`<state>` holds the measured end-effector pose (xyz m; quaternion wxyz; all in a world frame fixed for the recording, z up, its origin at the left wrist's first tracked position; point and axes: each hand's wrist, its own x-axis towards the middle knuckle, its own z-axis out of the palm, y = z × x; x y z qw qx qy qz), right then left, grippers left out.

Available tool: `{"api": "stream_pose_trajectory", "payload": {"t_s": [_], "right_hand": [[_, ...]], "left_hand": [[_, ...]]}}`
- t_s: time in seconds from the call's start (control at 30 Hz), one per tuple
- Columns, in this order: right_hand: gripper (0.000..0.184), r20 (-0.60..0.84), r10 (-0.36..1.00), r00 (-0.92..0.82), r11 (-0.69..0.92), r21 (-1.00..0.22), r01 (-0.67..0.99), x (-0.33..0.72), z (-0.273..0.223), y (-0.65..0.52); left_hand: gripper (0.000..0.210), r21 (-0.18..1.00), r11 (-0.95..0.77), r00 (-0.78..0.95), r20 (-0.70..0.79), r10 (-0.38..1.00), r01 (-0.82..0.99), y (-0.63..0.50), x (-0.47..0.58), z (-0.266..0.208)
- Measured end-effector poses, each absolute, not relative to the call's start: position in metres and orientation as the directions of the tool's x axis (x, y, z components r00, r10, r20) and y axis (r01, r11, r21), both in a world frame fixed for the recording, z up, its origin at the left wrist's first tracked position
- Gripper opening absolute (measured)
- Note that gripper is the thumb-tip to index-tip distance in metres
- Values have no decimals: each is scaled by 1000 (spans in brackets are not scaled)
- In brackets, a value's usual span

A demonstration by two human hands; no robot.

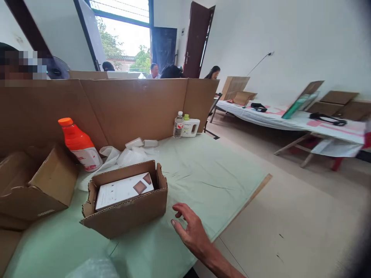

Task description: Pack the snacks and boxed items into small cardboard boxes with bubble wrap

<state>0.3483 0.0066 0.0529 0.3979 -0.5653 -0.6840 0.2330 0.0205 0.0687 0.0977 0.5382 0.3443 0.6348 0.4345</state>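
My right hand (pixel 191 231) hovers at the table's right side, fingers curved and apart, holding nothing. Just left of it stands an open cardboard box (pixel 130 218) with torn upper edges. Inside that box lies a white printed carton (pixel 120 191) with brown squares on its face. My left hand is out of the picture. Behind the box, clear plastic wrap (pixel 130 156) and small white blocks (pixel 135 143) lie on the green cloth. A blurred piece of bubble wrap (pixel 92 269) shows at the bottom edge.
An orange-capped bottle (pixel 79 144) leans at the left beside another cardboard box (pixel 53 179). A clear bottle (pixel 178 125) and a white jug (pixel 190 127) stand by the tall cardboard screen (pixel 139 106). The table edge (pixel 246 204) runs along the right. Several people sit beyond the screen.
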Motion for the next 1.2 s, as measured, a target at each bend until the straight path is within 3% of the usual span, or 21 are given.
{"api": "stream_pose_trajectory", "payload": {"t_s": [0.13, 0.23, 0.33, 0.4, 0.47, 0.53, 0.6, 0.7, 0.77, 0.83, 0.87, 0.9, 0.97, 1.03, 1.1, 1.2], "right_hand": [[48, 172, 977, -124, 211, -747, 631, 326, 50, 17], [38, 185, 976, -112, 214, -739, 639, 309, 53, 49], [33, 187, 971, -151, 239, -788, 567, 301, 56, 69], [39, 116, 958, -264, 225, -874, 430, 301, 60, 67], [53, 4, 892, -452, 100, -977, 190, 301, 65, 53], [67, -57, 779, -625, -93, -995, -25, 297, 70, 34], [68, -86, 745, -662, -213, -970, -115, 288, 74, 20], [47, -119, 831, -543, -182, -981, -63, 273, 77, 17], [31, -101, 879, -466, -46, -991, 128, 269, 79, 24], [20, -75, 886, -458, 115, -921, 372, 268, 81, 30], [17, -66, 873, -484, 186, -872, 454, 266, 83, 32], [15, -56, 850, -524, 249, -833, 493, 265, 85, 33], [12, -14, 795, -606, 351, -804, 480, 261, 92, 32], [9, 65, 754, -653, 424, -808, 409, 260, 102, 28], [9, 141, 743, -654, 451, -828, 333, 265, 114, 24], [16, 159, 798, -581, 408, -852, 327, 289, 131, 18]], "left_hand": [[41, 874, 442, -65, -463, 884, -203, 27, 44, 71], [37, 815, 478, -32, -515, 857, -326, -32, 52, 61], [30, 675, 447, 29, -535, 844, -587, -63, 66, 66], [23, 584, 386, 55, -503, 863, -714, -62, 77, 71], [17, 531, 349, 76, -468, 880, -773, -52, 88, 74], [12, 487, 349, 112, -451, 886, -801, -43, 97, 73], [12, 480, 377, 152, -443, 884, -792, -39, 101, 70], [24, 630, 381, 87, -445, 891, -677, -40, 86, 64], [31, 825, 259, -175, -391, 904, -502, -45, 64, 64], [34, 971, 133, -439, -210, 874, -200, -50, 45, 71], [35, 996, 91, -484, -88, 871, -17, -52, 40, 76], [38, 985, 47, -452, 34, 891, 168, -53, 39, 83], [50, 879, -98, -207, 216, 954, 467, -48, 47, 98], [55, 759, -261, 76, 270, 960, 597, -36, 60, 109], [38, 710, -297, 241, 183, 953, 639, -23, 66, 113], [15, 699, -165, 286, -58, 957, 696, -15, 55, 107]]}}
